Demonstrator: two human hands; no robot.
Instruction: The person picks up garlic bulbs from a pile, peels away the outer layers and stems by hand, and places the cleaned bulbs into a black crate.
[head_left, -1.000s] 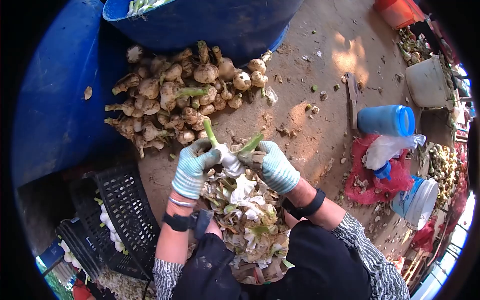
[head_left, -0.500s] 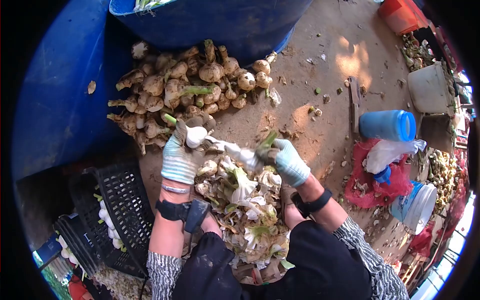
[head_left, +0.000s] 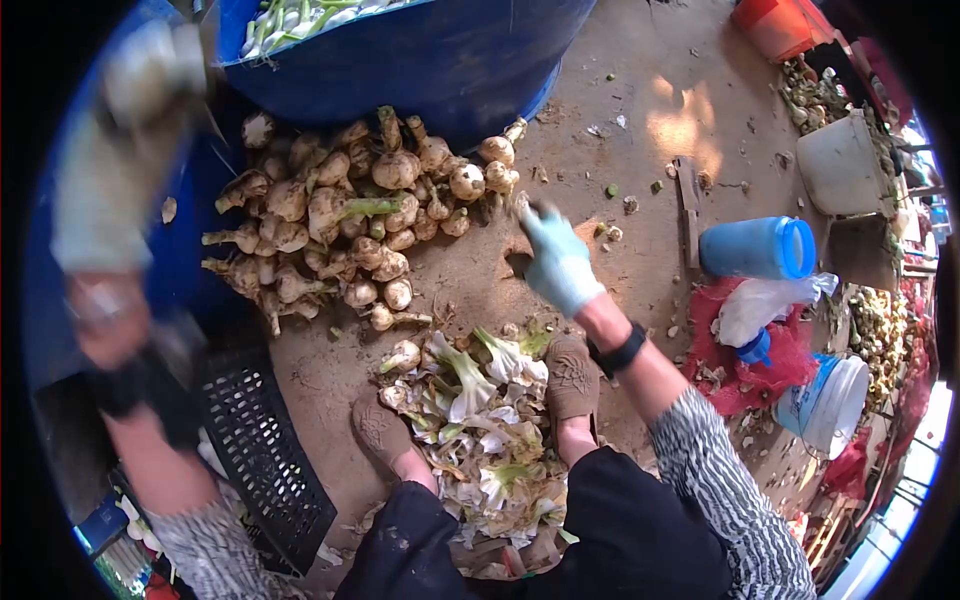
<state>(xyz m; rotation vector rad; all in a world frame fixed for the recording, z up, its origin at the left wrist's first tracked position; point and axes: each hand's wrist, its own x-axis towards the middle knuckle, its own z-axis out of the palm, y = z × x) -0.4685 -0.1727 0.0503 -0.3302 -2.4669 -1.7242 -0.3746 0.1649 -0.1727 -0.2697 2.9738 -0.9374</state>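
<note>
Raised at the upper left, my left hand in its pale glove is smeared by motion over a blue container; what it holds, if anything, cannot be made out. My right hand, in a light blue glove with dirty fingertips, reaches over the ground right of the bulb pile, its fingers stretched out and nothing seen in them. The pile of soil-covered garlic bulbs lies between my hands. Peeled husks and leaves lie heaped between my feet.
A blue tub holding white bulbs with green stems stands at the top. A black crate leans at the lower left. To the right are a blue jar, red netting, a white bucket and a wooden strip.
My left hand has swung up and left, away from the husk heap. My right hand has risen slightly and opened. The peeled white bulb and its stripped layers are no longer visible between them.
</note>
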